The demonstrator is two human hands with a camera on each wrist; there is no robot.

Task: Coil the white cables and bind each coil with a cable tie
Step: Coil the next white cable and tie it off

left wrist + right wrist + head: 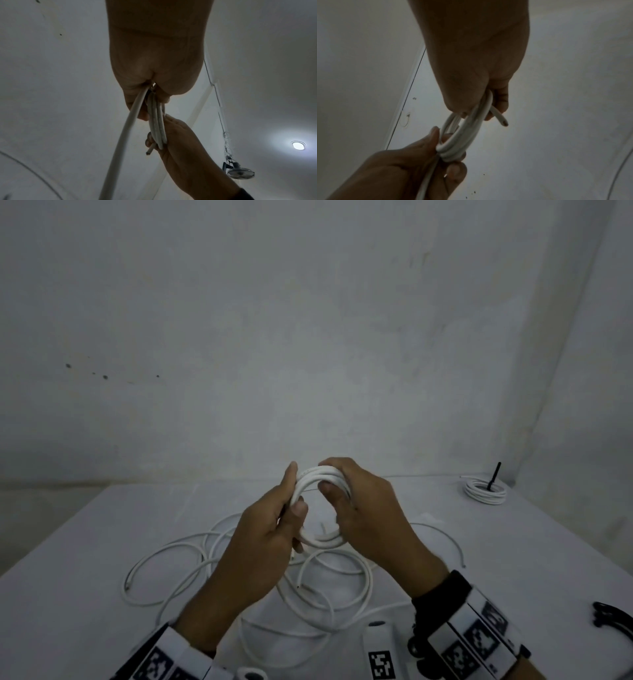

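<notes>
White table [85, 542], grey walls [239, 320].

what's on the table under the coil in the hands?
Under the held coil, loose white cables sprawl in overlapping loops on the table. The left hand and right hand cover part of the tangle.
</notes>
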